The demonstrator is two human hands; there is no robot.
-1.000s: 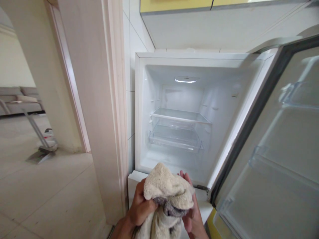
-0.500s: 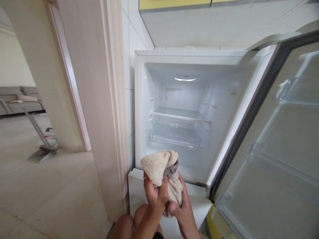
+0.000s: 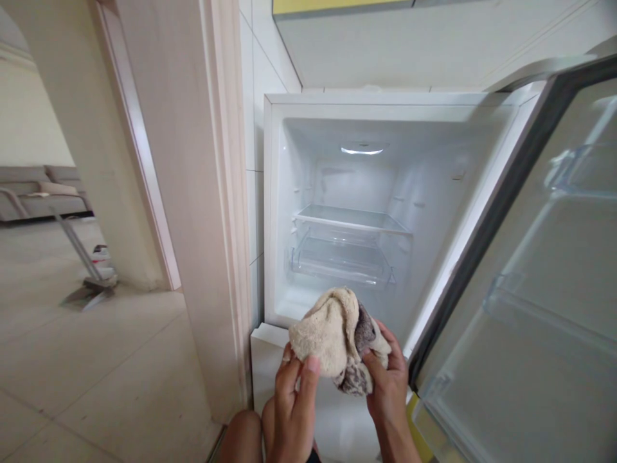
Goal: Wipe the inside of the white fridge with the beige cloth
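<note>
Presently my left hand [image 3: 296, 392] and right hand [image 3: 391, 386] pinch opposite sides of a crumpled beige-and-grey cloth [image 3: 324, 334], crosswise between them, before the open white boxy refrigerator [image 3: 409, 107].

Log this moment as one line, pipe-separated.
left grip: on cloth, pale part | right grip: on cloth, by dark patch | cloth: bunched, before fridge | fridge door: open

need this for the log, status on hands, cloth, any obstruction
Left hand and right hand gripping cloth. Cloth bunched, before open fridge. No obstruction seen.
</note>
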